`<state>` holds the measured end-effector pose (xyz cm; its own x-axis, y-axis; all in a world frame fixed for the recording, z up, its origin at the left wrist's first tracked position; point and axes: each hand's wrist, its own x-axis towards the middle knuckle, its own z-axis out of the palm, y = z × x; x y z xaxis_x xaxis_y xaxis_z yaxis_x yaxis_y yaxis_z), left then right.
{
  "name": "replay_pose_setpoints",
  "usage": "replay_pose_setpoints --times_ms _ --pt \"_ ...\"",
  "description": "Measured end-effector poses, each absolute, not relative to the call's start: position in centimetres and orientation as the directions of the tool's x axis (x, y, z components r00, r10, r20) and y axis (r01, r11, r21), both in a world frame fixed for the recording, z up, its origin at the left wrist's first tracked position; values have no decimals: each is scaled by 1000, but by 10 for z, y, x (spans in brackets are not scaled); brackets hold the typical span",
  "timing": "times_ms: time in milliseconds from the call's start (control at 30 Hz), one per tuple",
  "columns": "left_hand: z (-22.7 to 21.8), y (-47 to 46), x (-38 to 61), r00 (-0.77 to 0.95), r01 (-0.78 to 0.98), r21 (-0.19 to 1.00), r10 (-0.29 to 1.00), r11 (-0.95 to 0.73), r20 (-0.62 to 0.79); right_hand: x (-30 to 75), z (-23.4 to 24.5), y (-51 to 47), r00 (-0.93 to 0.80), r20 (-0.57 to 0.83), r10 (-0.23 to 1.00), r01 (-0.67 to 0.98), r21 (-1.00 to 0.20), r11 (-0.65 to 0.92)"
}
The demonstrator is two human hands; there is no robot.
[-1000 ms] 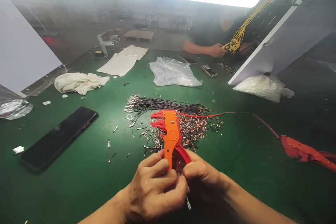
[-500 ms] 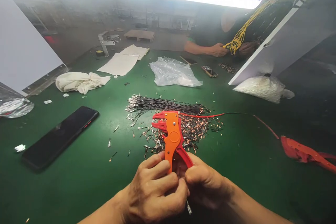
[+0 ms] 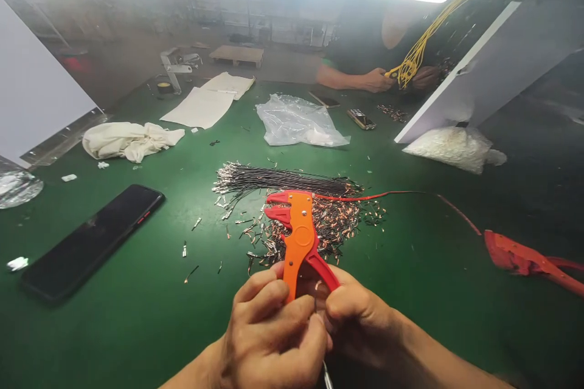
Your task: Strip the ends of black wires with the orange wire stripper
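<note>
Orange and red wire strippers stand upright in front of me, jaws pointing left. My right hand is closed around their lower handles, partly hidden behind my left hand. My left hand is closed in a pinch against the handles, holding a short wire whose metal terminal sticks out below the fingers. A bare copper end shows between the handles; I cannot tell if it belongs to that wire. Behind the tool lie a bundle of black wires with terminals and a heap of cut wire ends.
A black phone and a white cloth lie left. A plastic bag and papers lie farther back. Red-wrapped pliers-like handles lie right. Across the table, another person's hand holds yellow wires.
The view has shifted slightly, so table items sit a little farther left. The wire terminal below my left hand has moved slightly lower. Both hands keep their hold.
</note>
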<state>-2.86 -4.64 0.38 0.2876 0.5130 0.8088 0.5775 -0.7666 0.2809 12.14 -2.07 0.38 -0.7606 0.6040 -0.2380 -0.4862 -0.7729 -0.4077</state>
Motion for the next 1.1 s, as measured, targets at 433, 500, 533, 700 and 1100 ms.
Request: replay_pose_setpoints --times_ms 433,500,533,700,1100 --pt "20 -27 -64 -239 481 699 689 -529 685 128 4 -23 -690 -100 717 -489 -665 -564" --pt "18 -28 -63 -209 511 677 688 -530 695 129 4 -25 -707 -98 700 -445 -708 -548" --pt "17 -29 -63 -192 530 662 685 -531 703 131 5 -26 -718 -105 688 -415 -729 -544" --pt "15 -34 -59 -203 550 656 679 -517 706 134 5 -27 -759 -105 642 -342 -775 -531" --pt "12 -36 -52 -191 513 688 714 -513 674 127 3 -29 -760 -117 639 -350 -755 -555"
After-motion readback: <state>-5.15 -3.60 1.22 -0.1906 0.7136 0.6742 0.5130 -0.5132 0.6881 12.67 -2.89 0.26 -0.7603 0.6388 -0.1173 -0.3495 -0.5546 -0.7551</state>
